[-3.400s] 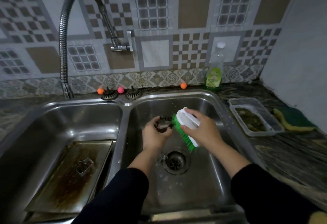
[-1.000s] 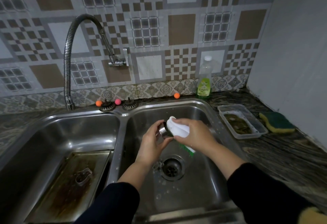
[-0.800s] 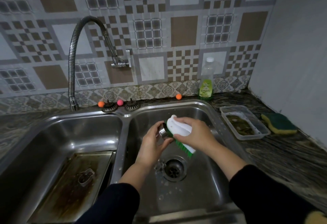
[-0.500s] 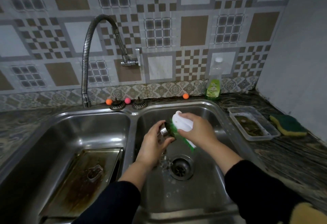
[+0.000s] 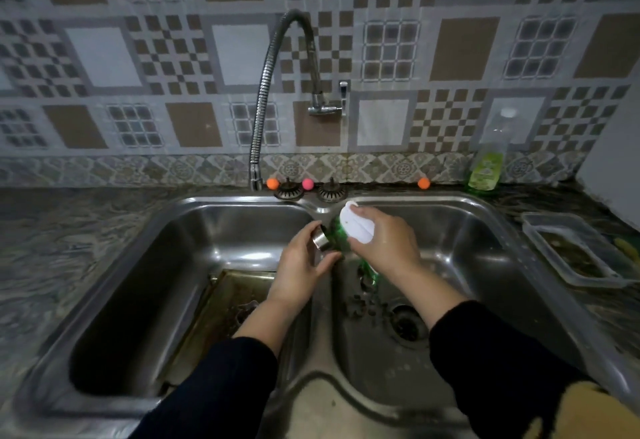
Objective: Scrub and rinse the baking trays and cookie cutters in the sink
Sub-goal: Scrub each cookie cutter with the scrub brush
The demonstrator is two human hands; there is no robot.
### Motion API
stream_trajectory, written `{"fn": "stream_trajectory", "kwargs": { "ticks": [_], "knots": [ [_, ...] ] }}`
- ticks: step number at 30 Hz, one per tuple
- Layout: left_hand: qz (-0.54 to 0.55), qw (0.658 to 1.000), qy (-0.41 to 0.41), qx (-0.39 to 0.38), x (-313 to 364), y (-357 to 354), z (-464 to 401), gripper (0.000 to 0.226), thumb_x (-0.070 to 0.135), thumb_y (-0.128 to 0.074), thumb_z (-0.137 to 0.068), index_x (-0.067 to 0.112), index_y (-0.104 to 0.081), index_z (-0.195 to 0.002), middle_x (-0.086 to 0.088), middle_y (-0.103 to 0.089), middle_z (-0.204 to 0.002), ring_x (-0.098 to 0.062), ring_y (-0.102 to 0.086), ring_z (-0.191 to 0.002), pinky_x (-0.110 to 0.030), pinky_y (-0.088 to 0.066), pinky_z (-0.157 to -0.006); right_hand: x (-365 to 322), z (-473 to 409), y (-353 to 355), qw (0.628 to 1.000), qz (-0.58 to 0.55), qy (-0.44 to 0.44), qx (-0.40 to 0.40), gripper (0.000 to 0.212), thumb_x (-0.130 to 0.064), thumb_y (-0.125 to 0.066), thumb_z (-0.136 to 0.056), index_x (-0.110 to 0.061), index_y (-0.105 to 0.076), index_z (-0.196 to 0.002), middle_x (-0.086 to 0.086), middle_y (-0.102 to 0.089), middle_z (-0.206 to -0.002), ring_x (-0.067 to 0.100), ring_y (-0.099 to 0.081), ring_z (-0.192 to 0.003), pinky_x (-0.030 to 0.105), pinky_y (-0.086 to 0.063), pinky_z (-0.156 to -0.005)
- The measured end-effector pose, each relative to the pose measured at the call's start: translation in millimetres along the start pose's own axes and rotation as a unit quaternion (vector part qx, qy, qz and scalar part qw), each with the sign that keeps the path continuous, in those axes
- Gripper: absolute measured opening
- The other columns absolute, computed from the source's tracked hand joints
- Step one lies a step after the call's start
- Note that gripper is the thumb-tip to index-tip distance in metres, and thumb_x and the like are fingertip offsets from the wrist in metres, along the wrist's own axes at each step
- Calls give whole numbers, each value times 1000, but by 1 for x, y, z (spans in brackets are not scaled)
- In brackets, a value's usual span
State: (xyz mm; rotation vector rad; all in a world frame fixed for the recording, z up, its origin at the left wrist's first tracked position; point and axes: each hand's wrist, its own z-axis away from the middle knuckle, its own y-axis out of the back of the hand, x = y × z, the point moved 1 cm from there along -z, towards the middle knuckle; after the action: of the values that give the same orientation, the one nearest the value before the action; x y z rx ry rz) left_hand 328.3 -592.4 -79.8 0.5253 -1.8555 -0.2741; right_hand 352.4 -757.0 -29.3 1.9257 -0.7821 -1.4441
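Scrubbing step from what I see: left hand [image 5: 301, 265] pinches round metal cookie cutter [image 5: 321, 239] over the sink divider, right hand [image 5: 382, 241] grips green-bristled brush [image 5: 356, 229] against it; next I'd rinse, tap [image 5: 325, 106] looks off.

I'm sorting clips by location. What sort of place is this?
Probably a home kitchen: a double steel sink, a wall tap on patterned tiles, and a soap bottle.
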Motion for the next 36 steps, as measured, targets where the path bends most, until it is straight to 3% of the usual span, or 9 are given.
{"fn": "stream_trajectory", "kwargs": {
  "ticks": [3,7,12,16,19,23,28,32,36],
  "knots": [
    [-102,994,29,-10,-20,24,1,61,25,-77,-79,13,-50,-133,0,-59,-126,-15,-55,-116,-34,-44,-102,-13,-3,-13,1000,8,-6,5,58,-36,-70,-78,-42,-51,-132,0,-64,-125,22,-59,-114,27,-45,-89],
    [-238,959,128,-84,-51,61,7,67,30,-68,-87,16,-36,-144,-5,-44,-137,-22,-50,-120,-30,-39,-102,-19,1,-34,999,37,-11,-9,57,-38,-69,-79,-42,-50,-133,0,-64,-125,24,-59,-114,29,-46,-88],
    [-430,849,211,-222,-89,86,10,73,37,-58,-91,20,-20,-150,-11,-38,-145,-31,-44,-128,-44,-37,-102,-20,3,-50,997,66,-22,-26,57,-39,-69,-79,-43,-49,-133,-5,-63,-127,23,-58,-115,31,-46,-87],
    [-454,811,250,-271,-113,84,24,77,44,-54,-92,17,-15,-152,-11,-39,-146,-30,-41,-131,-48,-29,-108,-15,5,-58,996,73,-31,-30,57,-36,-70,-79,-41,-51,-132,-2,-65,-123,24,-60,-111,32,-48,-84],
    [-458,818,237,-254,-122,78,27,81,48,-56,-90,17,-14,-152,-8,-41,-143,-28,-42,-130,-48,-31,-106,-8,6,-63,996,73,-38,-34,57,-34,-70,-79,-40,-52,-132,-1,-66,-121,24,-61,-108,32,-49,-83],
    [-411,848,249,-224,-132,79,34,73,49,-62,-86,23,-32,-147,-2,-41,-144,-23,-41,-132,-46,-30,-108,5,7,-67,996,57,-63,-37,57,-36,-70,-77,-43,-52,-131,-2,-66,-120,23,-61,-106,29,-48,-79],
    [-370,872,254,-196,-134,85,39,82,58,-64,-81,28,-28,-148,1,-34,-150,-21,-33,-138,-46,-28,-111,12,2,-66,995,48,-69,-45,57,-37,-71,-77,-44,-51,-130,-3,-66,-121,23,-60,-106,28,-45,-76],
    [-279,927,203,-145,-111,77,24,70,55,-62,-84,24,-41,-143,0,-41,-148,-20,-40,-135,-43,-36,-110,21,-1,-58,995,30,-82,-45,57,-38,-72,-75,-42,-53,-129,-2,-65,-122,23,-60,-108,27,-46,-79],
    [-205,969,103,-89,-64,50,-5,46,38,-63,-90,19,-57,-131,0,-58,-128,-16,-54,-118,-27,-41,-101,36,-3,-40,995,4,-93,-40,56,-35,-74,-74,-38,-56,-127,-3,-63,-126,22,-58,-115,29,-45,-88]
  ]
}}
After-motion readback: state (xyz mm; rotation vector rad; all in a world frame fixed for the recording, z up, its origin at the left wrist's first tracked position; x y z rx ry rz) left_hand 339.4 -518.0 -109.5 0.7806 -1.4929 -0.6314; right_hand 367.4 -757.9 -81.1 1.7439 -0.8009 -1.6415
